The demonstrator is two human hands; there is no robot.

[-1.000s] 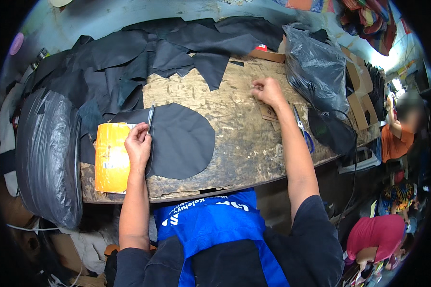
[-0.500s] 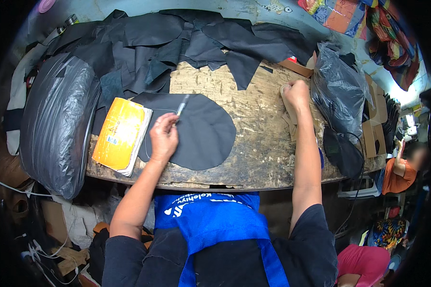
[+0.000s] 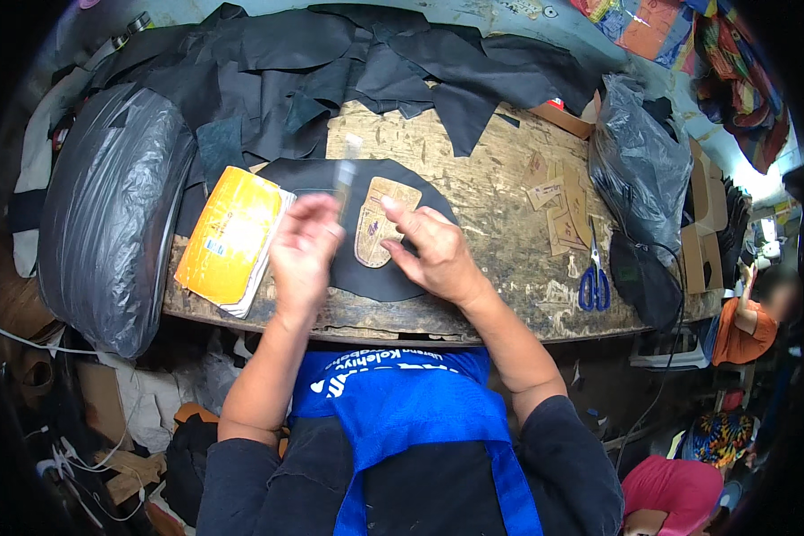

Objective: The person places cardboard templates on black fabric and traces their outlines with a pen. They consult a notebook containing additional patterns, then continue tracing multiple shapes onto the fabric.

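A round-edged piece of black leather [image 3: 424,192] lies flat on the worn wooden table. On top of it rests a tan, sole-shaped pattern piece [image 3: 377,234] with markings on it. My right hand [image 3: 439,257] is at the pattern's right edge, thumb and forefinger apart; whether the fingertips touch it I cannot tell. A slim pale pen-like tool [image 3: 345,174], smeared by motion, stands up from the fingers of my left hand [image 3: 304,255], left of the pattern. Close by that hand, an orange-covered book [image 3: 228,232] overlaps the leather's left side.
Blue-handled scissors [image 3: 594,284] and several tan pattern pieces [image 3: 563,210] lie on the table's right. Black leather sheets [image 3: 286,54] cover the back. Plastic-wrapped bundles stand left [image 3: 107,223] and right [image 3: 639,161]. Beyond the right edge, a person in orange [image 3: 746,322] is visible.
My right hand has come from the table's right side to the leather, where the sole-shaped pattern now lies. The scissors and the loose patterns are uncovered. My left hand has turned slightly with the pen-like tool.
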